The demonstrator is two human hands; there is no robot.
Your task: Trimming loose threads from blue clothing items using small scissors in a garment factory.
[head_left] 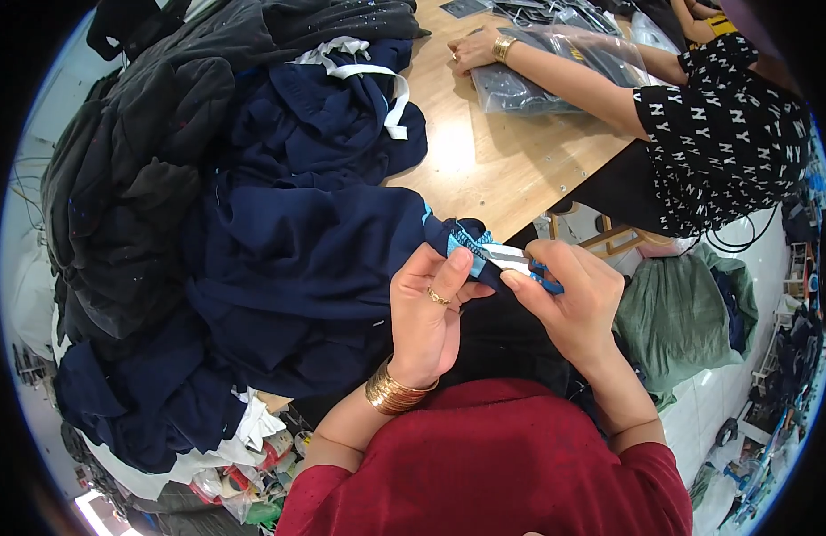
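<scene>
My left hand (429, 313) pinches the seamed end of a navy blue garment (306, 250) between thumb and fingers. Light blue trim (459, 261) with dark stitching shows just past the thumb. In my right hand (578, 290) is a pair of small thread snips (509, 255) with blue handles, the fingers wrapped round them. Their pale blades point left and lie against the seam by my left thumb. Whether a thread sits between the blades is too small to tell. The garment's body spreads leftward over the table.
Dark grey garments (127, 196) are heaped at the left, beside more navy cloth with a white strap (399, 103). Across the wooden table (466, 170), a co-worker's hand (473, 54) rests near a clear plastic bag (529, 89). A green cloth bundle (676, 317) stands at the right.
</scene>
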